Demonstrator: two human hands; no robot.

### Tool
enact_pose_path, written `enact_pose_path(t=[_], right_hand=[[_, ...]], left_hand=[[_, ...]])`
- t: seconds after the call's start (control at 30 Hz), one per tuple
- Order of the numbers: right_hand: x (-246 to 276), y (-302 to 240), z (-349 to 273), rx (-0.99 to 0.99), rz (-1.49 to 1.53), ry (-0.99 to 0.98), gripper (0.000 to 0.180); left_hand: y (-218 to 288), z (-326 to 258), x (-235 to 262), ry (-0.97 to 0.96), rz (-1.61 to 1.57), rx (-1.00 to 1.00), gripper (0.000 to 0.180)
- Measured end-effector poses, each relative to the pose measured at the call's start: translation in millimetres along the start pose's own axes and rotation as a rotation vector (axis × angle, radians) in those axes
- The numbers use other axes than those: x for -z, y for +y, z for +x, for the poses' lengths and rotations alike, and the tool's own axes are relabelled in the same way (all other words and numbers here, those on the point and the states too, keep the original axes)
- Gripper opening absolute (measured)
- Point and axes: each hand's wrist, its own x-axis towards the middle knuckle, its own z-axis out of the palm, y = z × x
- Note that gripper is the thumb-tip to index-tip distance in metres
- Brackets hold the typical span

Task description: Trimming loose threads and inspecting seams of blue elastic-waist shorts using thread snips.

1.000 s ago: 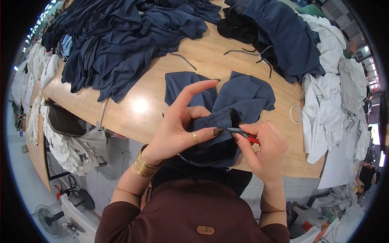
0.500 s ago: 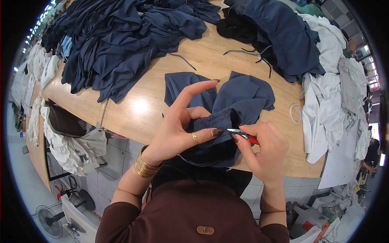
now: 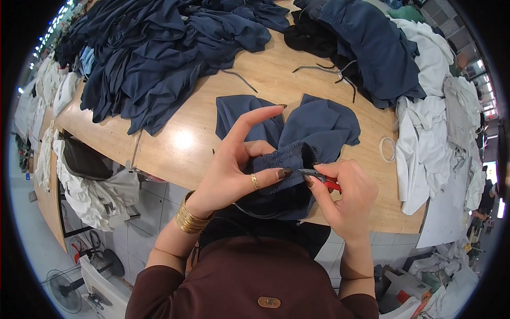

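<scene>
Navy shorts [image 3: 319,125] with a gathered elastic waistband lie at the table's near edge, the legs spread away from me. My left hand [image 3: 223,178] is closed on the waistband, thumb on top and index finger stretched out. In my right hand [image 3: 350,196] is a pair of thread snips [image 3: 332,185] with a red handle, gripped between thumb and fingers. The blade tips touch or nearly touch the waistband just right of my left thumb. Any thread at the tips is too small to make out. A drawstring loops below the waistband.
A large heap of navy garments [image 3: 159,58] covers the far left of the wooden table [image 3: 186,143]. More navy garments [image 3: 372,48] with loose cords lie far right, beside white cloth [image 3: 419,159]. A tape roll [image 3: 388,149] sits at the right. A fan [image 3: 65,290] stands lower left.
The snips' blades have turned slightly and shifted a little at the waistband. My left hand and the shorts stay in place.
</scene>
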Motion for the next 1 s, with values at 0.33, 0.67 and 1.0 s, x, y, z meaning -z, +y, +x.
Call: enact_pose_path(t=[0.33,0.67,1.0], right_hand=[[-6,2,0,0.037,-0.003,-0.001,0.016],[-5,0,0,-0.151,0.263,0.018,0.018],[-6,-1,8,-0.066,0.299,-0.094,0.018]], left_hand=[[1,-1,0,-0.016,-0.022,0.021,0.077],[-1,0,1,-0.001,-0.022,0.010,0.076],[2,0,0,-0.037,0.003,0.020,0.073]])
